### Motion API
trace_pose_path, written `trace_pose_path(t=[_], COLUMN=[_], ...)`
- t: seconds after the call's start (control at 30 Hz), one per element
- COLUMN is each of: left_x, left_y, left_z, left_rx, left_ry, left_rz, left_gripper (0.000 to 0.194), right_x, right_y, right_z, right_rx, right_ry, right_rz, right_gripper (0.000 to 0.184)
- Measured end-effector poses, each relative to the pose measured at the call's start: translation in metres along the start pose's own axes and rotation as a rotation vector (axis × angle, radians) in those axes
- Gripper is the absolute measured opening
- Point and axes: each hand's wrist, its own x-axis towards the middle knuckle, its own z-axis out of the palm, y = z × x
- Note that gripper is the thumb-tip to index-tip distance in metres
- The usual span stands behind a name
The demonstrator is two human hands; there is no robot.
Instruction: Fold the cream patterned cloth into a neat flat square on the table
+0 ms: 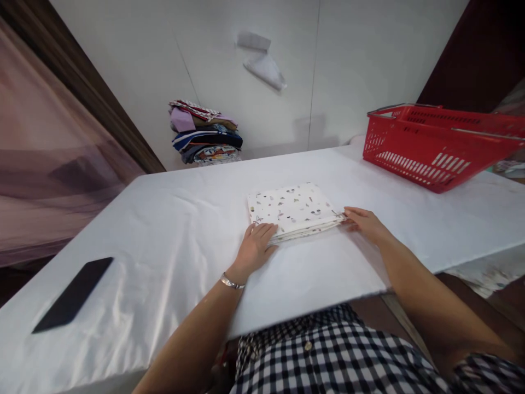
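Note:
A folded white cloth [293,205] with a small scattered print lies flat on the white-covered table, its stacked layers showing along the near edge. My left hand [256,246] rests on its near left corner, fingers laid flat over the top and thumb apart by the near edge. At the near right corner, my right hand [363,223] pinches the folded edge between thumb and fingers. Part of the right fingers is hidden behind the cloth's corner.
A red plastic basket [426,148] stands at the table's back right. Several folded cloths form a stack [207,134] beyond the far edge. A dark flat rectangular object [74,295] lies on the left of the tablecloth [164,235]. A pink sheer curtain [49,164] hangs on the left.

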Motion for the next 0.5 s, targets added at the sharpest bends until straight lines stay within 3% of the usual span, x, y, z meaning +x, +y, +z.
trace_pose_path(t=[0.13, 0.23, 0.37, 0.5], left_x=[0.001, 0.001, -0.002, -0.006], left_y=[-0.001, -0.001, 0.000, 0.001], left_z=[0.000, -0.001, 0.000, -0.002], left_rx=[-0.004, -0.016, -0.037, -0.064], left_ry=[-0.010, -0.021, -0.035, -0.059], left_rz=[0.001, -0.009, -0.043, -0.061], left_gripper=[0.043, 0.040, 0.041, 0.043], right_x=[0.005, 0.014, 0.023, 0.027], right_y=[-0.013, -0.025, -0.033, -0.032], right_z=[0.004, 0.009, 0.011, 0.010], right_rx=[-0.125, -0.215, -0.240, -0.211], right_ry=[-0.022, -0.111, -0.259, -0.323], right_rz=[0.104, 0.182, 0.273, 0.349], right_gripper=[0.030, 0.025, 0.025, 0.026])
